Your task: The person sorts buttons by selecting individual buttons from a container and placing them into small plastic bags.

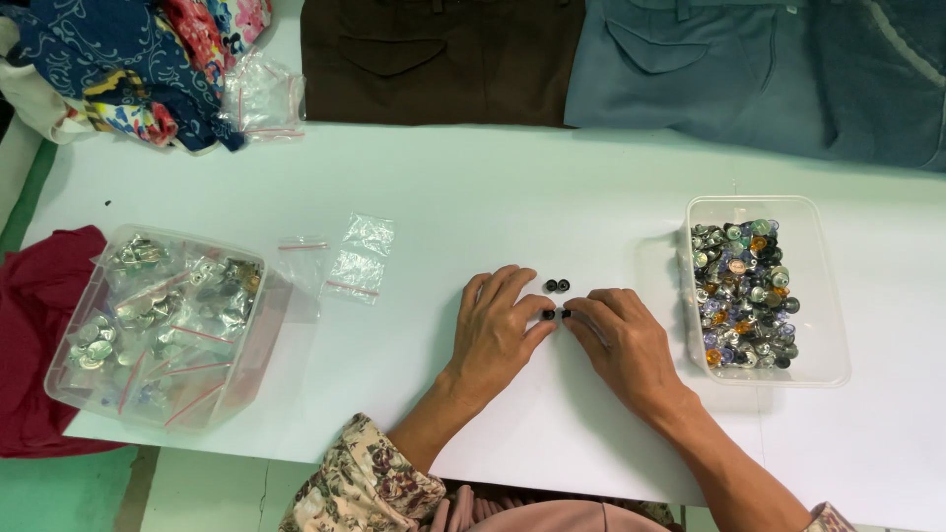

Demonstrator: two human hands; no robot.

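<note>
While hands [557, 330] pinch black buttons [556, 314] between fingertips (second pair [557, 286] just beyond).

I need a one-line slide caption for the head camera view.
Left hand and right hand pinch small dark buttons on a white table, between two clear tubs.
</note>
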